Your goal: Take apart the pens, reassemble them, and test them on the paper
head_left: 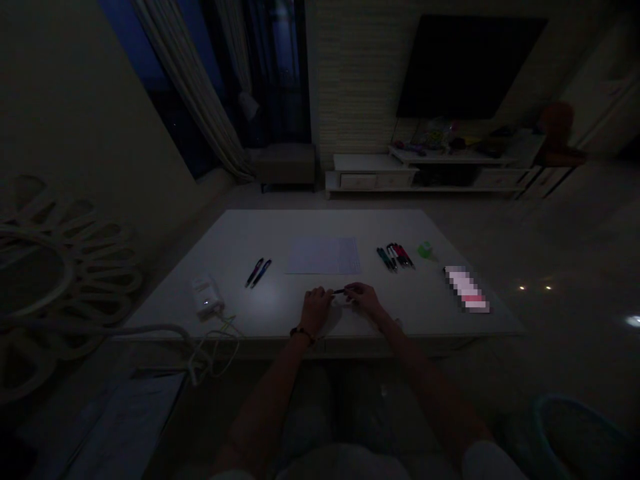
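My left hand (316,307) and my right hand (367,299) meet over the near edge of the white table (280,310). Between them they grip a dark pen (339,291), one hand at each end, fingers closed. Its finer details are lost in the dim light. Beyond the hands lies a sheet of paper (320,255). Two pens (258,273) rest side by side to the left of the paper. On the right is a group of several pens (395,257), some dark green, some red and black. Under the hands something pale shows, too dark to make out.
A green and white cube-like object (425,249) sits right of the pens, with a phone (467,289) near the right edge. At left stands a white power adapter (205,295) with loose cables (225,340). A teal-rimmed bin (570,407) is on the floor at lower right.
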Tool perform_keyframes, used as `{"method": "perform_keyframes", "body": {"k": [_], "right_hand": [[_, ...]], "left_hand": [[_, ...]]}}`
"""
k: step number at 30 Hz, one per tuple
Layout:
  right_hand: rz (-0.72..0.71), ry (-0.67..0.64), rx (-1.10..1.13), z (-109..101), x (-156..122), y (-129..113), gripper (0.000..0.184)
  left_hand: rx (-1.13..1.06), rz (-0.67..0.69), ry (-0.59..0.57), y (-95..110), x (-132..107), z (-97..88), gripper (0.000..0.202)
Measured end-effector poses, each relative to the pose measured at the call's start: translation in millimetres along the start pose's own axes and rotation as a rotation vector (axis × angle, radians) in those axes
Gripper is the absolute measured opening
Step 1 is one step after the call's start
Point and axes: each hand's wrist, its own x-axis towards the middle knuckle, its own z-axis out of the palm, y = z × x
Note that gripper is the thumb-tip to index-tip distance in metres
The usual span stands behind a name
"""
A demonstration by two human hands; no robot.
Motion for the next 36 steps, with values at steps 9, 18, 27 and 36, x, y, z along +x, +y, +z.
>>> {"method": "perform_keyframes", "body": {"k": [9,18,27,36], "right_hand": [[0.033,0.200,-0.148,-78.7,-9.0,19.6,0.043],[-0.185,0.256,-0.446,-35.2,34.5,20.8,0.021],[-0.282,0.264,-0.508,-27.7,28.1,16.6,0.022],[-0.375,-0.034,-0.516,-10.9,6.4,1.4,0.012]], "left_hand": [[0.029,0.004,-0.026,-2.1,0.5,-0.1,0.020],[0.014,-0.007,-0.050,-2.1,0.2,-0.3,0.020],[-0.001,0.001,-0.060,-2.6,1.9,0.5,0.018],[-0.031,0.014,-0.062,-1.0,0.9,-1.9,0.019]]}}
